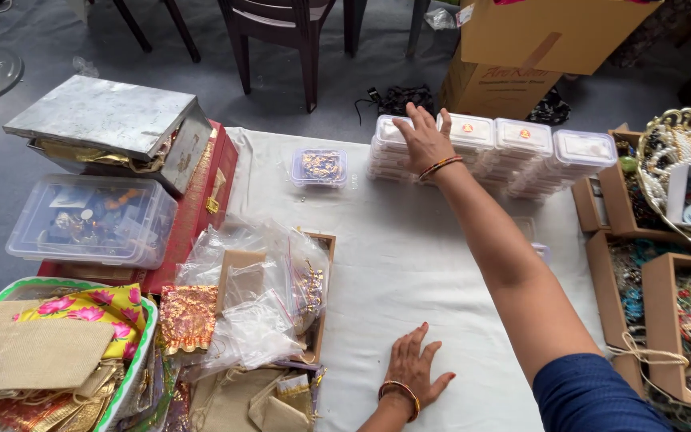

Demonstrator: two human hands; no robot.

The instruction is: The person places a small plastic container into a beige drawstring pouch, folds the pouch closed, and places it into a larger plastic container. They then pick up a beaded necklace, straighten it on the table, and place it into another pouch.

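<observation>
My right hand [424,138] reaches far forward and rests flat, fingers spread, on a stack of clear plastic boxes [392,148] at the left end of a row of such stacks [525,152]. It wears a beaded bracelet. My left hand [412,366] lies flat, fingers apart, on the white cloth [409,264] near me, with bangles at the wrist. It holds nothing. A small clear box of gold pieces [319,167] sits alone left of the stacks.
A wooden tray of plastic pouches [269,288] lies left of my left hand. Further left are a clear lidded tub [93,220], a metal box [113,120] and a fabric basket [65,344]. Wooden trays of beads [665,304] line the right. Cardboard boxes [521,48] and a chair [277,32] stand behind.
</observation>
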